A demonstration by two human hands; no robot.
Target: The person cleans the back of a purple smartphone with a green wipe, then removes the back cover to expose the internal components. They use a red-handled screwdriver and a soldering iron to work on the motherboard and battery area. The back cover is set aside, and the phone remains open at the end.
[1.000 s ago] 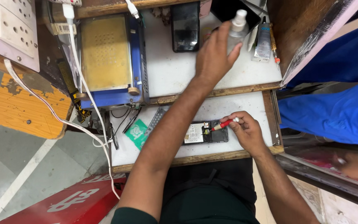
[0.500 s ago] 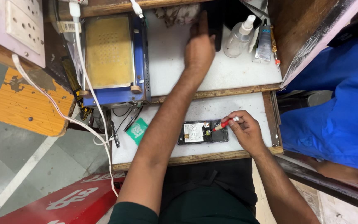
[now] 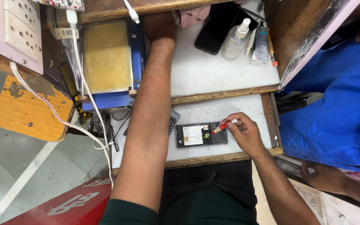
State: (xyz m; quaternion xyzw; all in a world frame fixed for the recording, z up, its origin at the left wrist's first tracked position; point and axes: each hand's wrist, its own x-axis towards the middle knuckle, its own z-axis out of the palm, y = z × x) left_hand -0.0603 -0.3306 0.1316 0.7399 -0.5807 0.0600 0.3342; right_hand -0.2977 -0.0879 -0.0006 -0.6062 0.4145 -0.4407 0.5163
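At the far left a grey tiled floor (image 3: 5, 166) shows below a worn orange board (image 3: 30, 110), with a white socket panel (image 3: 15, 29) above it and a white cable (image 3: 84, 96) trailing down from a plug. A red panel with pale lettering (image 3: 63, 204) lies at the bottom left. Next comes a blue machine with a flat brass-coloured plate (image 3: 107, 56), a barcode sticker stuck beside its upper left corner.

The white desk (image 3: 213, 75) has two levels edged in wood. The left hand (image 3: 160, 25) reaches along the upper level toward the back edge; its fingers are hidden there, so I cannot tell whether it grips anything. Further right on that level lie a dark phone (image 3: 215, 27), a clear spray bottle (image 3: 235, 41) and a small tube (image 3: 261, 43).

On the lower level lies an opened phone (image 3: 201, 134), its back off, a white rectangular label on its battery. The right hand (image 3: 244, 133) is closed round a red-handled screwdriver (image 3: 219, 128), tip resting on the opened phone's inside. At the right, blue cloth (image 3: 334, 108) covers another person.
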